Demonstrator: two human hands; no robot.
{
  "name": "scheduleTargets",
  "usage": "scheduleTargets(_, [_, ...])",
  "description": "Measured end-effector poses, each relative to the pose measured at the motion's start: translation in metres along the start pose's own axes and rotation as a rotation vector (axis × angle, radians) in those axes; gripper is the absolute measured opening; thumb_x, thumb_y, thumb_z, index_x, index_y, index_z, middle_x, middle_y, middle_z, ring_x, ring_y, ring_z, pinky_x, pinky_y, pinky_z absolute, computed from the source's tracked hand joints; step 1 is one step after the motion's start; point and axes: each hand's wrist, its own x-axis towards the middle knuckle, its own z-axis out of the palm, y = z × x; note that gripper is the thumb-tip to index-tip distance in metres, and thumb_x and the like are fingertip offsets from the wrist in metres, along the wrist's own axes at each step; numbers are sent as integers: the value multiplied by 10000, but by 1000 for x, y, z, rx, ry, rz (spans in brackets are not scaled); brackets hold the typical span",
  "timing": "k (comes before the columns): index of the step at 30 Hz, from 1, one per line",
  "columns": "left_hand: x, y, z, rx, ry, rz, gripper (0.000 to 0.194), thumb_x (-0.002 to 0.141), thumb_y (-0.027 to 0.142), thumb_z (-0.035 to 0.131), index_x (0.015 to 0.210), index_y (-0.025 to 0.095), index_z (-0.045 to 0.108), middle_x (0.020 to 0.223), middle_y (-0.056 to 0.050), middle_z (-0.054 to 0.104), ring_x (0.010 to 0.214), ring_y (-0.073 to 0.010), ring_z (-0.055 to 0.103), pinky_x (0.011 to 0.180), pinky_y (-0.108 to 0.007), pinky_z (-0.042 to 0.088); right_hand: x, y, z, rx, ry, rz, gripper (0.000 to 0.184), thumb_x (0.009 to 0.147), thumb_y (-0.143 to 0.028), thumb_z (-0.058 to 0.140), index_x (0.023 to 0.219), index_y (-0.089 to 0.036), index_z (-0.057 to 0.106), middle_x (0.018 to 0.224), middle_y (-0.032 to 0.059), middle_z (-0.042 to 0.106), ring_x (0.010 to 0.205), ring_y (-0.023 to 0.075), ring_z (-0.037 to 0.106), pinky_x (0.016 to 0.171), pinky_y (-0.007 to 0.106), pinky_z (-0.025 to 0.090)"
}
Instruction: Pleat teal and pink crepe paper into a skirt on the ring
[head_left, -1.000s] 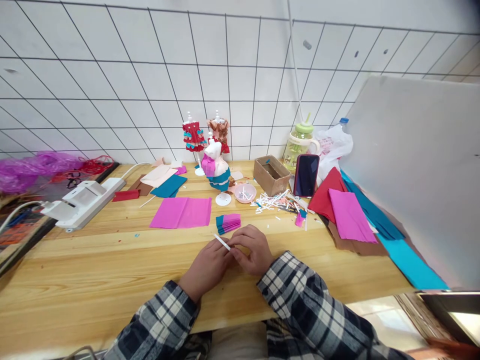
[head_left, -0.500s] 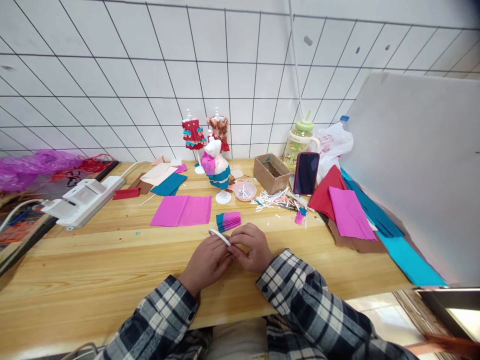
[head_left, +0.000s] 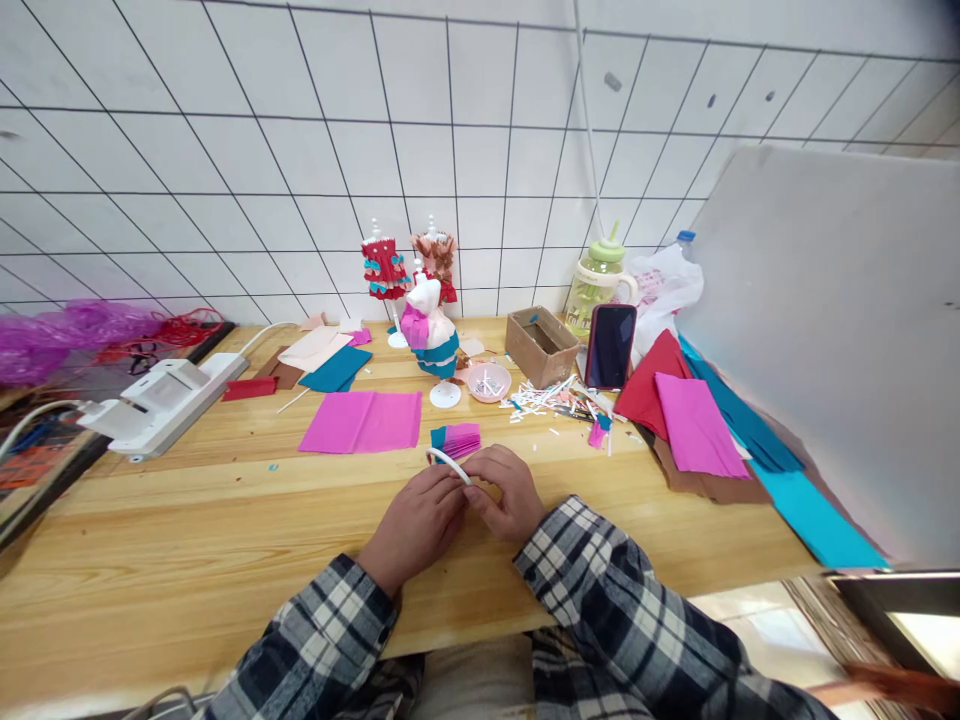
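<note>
Between my two hands is a narrow white curved strip [head_left: 451, 464], arching up from the fingertips. My left hand [head_left: 414, 528] has its fingers closed at the strip, its back toward me. My right hand [head_left: 506, 497] pinches the strip's near end between thumb and fingers. Just beyond the fingers lies a pleated pink and teal paper piece [head_left: 460, 438]. Behind it stands a small dress form [head_left: 436, 335] in white, pink and teal paper. A flat pink paper sheet [head_left: 360, 421] lies to the left of the pleated piece.
Two more dressed forms, one in a red dress [head_left: 384, 268], stand by the tiled wall. A pink dish [head_left: 489, 382], a cardboard box [head_left: 541, 346], white scraps [head_left: 551, 398], a phone [head_left: 611, 346] and a bottle [head_left: 596, 290] are right of centre. A power strip [head_left: 161, 405] lies left.
The white strip's free end has shifted a little to the right and it curves more. Both hands stay together in nearly the same place.
</note>
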Motion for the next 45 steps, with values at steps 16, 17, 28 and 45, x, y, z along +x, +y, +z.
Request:
scheduleTargets(16, [-2,-7,0,13,25,-1,224,915,163,493,1086,191,635,1157,-74,668,1196,-233,526,1028,-422,458,1,0,0,65,35,36,173,886,-286,506,954,-221,652,939,68,666,893,206,592,809,367,482])
scheduleTargets(17, [-1,-6,0,11,16,5,229,913,157,493,1093,192,630,1169,-73,664,1208,-235,518,1038,-427,449,1,1,0,66,47,44,171,885,-285,509,954,-220,652,937,68,665,893,205,592,807,364,481])
scheduleTargets(28, [-5,-2,3,22,63,-95,191,946,182,411,799,179,533,775,-52,621,756,-203,555,691,-350,481,-3,7,7,50,73,97,261,837,-265,579,1094,-224,569,921,43,654,706,163,529,646,308,464])
scheduleTargets(45, [-4,-3,-1,-22,-8,-217,158,948,197,384,1008,184,529,867,-75,649,795,-214,590,730,-350,465,0,9,7,23,-56,226,255,820,-171,612,1064,-221,556,1041,44,686,891,183,591,726,302,476])
